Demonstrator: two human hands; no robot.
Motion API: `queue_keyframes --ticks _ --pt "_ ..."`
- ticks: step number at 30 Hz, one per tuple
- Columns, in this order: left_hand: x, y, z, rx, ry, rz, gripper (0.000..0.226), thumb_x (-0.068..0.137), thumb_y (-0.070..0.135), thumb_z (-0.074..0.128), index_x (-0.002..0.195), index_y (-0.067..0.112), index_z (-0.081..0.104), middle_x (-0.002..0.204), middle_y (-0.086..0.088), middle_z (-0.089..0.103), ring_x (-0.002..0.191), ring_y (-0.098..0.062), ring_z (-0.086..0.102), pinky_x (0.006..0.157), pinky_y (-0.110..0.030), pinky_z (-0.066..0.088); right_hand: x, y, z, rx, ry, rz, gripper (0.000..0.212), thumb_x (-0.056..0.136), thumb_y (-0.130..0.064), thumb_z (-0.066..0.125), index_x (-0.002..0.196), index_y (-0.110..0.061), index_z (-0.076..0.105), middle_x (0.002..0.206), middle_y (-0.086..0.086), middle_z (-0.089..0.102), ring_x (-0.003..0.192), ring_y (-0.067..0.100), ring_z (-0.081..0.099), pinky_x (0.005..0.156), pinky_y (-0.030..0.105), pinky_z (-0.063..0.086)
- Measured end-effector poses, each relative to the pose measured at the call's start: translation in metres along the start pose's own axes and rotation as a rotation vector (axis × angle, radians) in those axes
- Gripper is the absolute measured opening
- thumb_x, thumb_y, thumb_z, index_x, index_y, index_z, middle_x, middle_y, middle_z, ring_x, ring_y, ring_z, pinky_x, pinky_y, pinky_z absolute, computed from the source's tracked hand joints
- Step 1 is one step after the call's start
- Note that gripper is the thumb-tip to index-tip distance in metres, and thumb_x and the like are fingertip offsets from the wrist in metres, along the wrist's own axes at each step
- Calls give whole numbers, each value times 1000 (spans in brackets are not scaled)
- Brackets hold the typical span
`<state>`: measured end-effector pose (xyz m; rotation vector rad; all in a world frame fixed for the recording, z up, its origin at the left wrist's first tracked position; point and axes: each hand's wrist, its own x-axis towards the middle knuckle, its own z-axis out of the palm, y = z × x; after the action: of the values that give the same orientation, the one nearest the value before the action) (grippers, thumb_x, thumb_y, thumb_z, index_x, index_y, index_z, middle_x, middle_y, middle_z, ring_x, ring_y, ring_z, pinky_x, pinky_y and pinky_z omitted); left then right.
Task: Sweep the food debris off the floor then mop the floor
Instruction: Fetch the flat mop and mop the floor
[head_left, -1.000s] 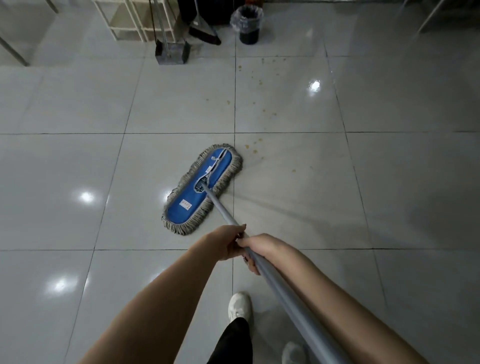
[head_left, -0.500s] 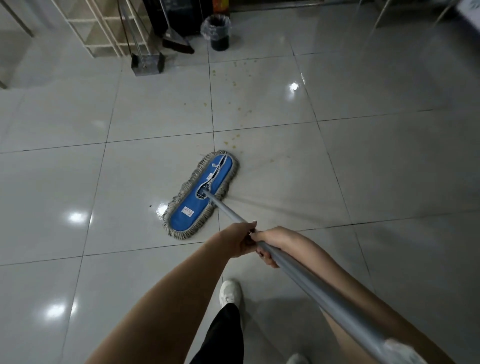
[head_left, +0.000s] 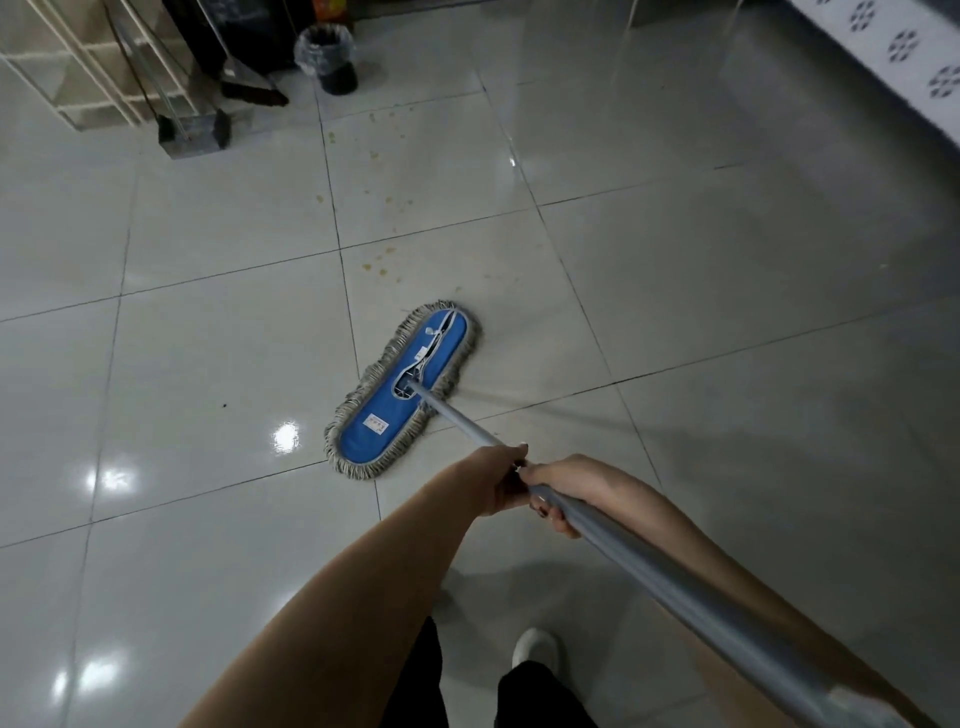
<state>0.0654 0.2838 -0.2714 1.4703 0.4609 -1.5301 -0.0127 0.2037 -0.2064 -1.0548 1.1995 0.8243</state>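
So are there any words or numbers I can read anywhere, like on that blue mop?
No words or numbers can be read here.
White label on the blue mop head: some red marks, too blurred to read.
Small white tag near the middle of the mop head: too small to read.

Your floor (head_left: 727, 291) is smooth, glossy pale tile that mirrors the lights. Your mop head (head_left: 402, 387) has a blue woven cloth top and a rough fringe of grey yarn. Its handle (head_left: 649, 561) looks like smooth, matt grey metal. The bin liner (head_left: 324, 44) is thin, shiny plastic.
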Motion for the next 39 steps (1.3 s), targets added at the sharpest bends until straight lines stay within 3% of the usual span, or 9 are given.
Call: queue_keyframes --ticks 4,8,12,17,23,27,32,39 --pt "1 -25 44 48 -18 -13 26 98 23 46 80 4 45 70 -11 52 33 -16 59 34 -22 48 -10 38 -30 48 17 14 37 95 -34 53 71 -7 44 31 2 44 18 7 35 27 9 32" --pt "-3 -41 81 97 -34 -20 26 98 23 47 81 3 47 69 -10 54 38 -16 60 36 -22 50 -18 67 -56 75 19 6 37 96 -35 49 72 -8 43 49 1 43 18 7 34 28 8 31" --pt "-9 -62 118 130 -63 -26 27 98 21 46 79 3 45 68 -10 50 36 -16 58 33 -20 47 -30 103 -83 163 26 -1 39 96 -35 50 68 -9 43 32 1 43 19 8 35 30 7 32" --pt "-13 -86 155 168 -108 -37 27 99 19 44 77 2 44 69 -11 50 30 -14 56 32 -20 47 -44 137 -105 223 42 16 42 97 -36 48 66 -8 40 29 1 40 17 8 33 29 7 32" --pt "-22 -101 170 230 -108 -39 28 99 20 45 76 4 45 69 -9 51 38 -13 58 37 -19 50 -49 160 -111 246 11 43 44 97 -40 46 68 -7 43 32 0 43 20 9 37 30 10 34" --pt "-19 -97 164 190 -113 -33 27 99 18 45 75 4 44 69 -9 49 57 -17 53 37 -20 50 -38 157 -109 305 -22 59 45 96 -41 48 68 -7 43 33 0 44 21 9 37 31 10 34" --pt "-11 -80 155 180 -97 -40 27 98 17 47 74 5 43 66 -9 48 31 -10 54 34 -19 47 -26 138 -109 282 -44 33 48 96 -43 45 64 -7 43 33 0 44 21 9 39 29 10 34" --pt "5 -37 153 204 -66 -5 29 97 18 49 72 5 45 60 -9 51 26 -9 52 32 -16 45 -14 97 -122 341 -110 26 46 97 -42 43 66 -8 42 34 0 45 21 8 40 27 10 33"
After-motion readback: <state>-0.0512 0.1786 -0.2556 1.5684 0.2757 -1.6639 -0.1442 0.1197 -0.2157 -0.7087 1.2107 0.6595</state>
